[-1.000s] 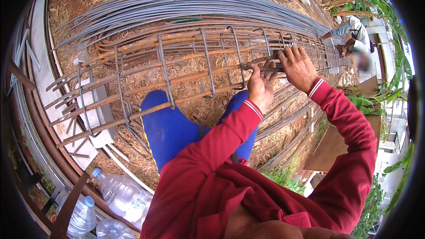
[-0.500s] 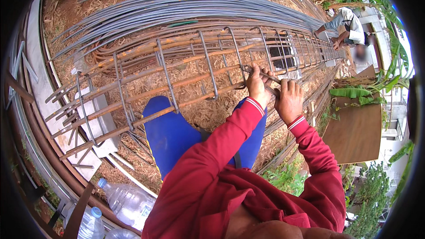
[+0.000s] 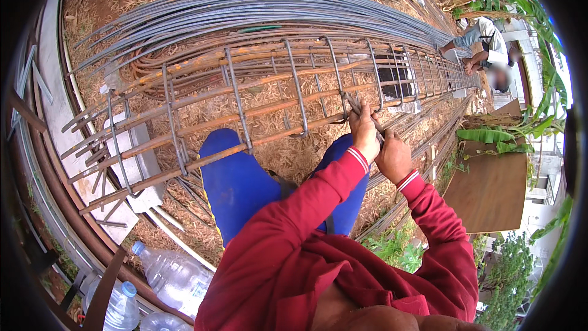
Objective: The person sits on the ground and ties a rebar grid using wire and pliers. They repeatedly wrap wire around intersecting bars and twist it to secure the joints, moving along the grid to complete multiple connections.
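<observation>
Fingers of the left hand (image 3: 365, 138) are curled tight around a thin metal tool (image 3: 361, 113) at right of centre in the head view; the right hand (image 3: 393, 158) is closed just beside it, gripping what looks like the same tool's lower end, though exactly what it pinches is hidden. Both sit at a joint of the rusty rebar cage (image 3: 257, 101), which runs from lower left to upper right across straw-covered ground. Risks, as I judge them: the tool could slip off the joint and knuckles strike the bar; sharp wire ends could prick fingers; the knees in blue trousers (image 3: 236, 184) press close beneath the cage
</observation>
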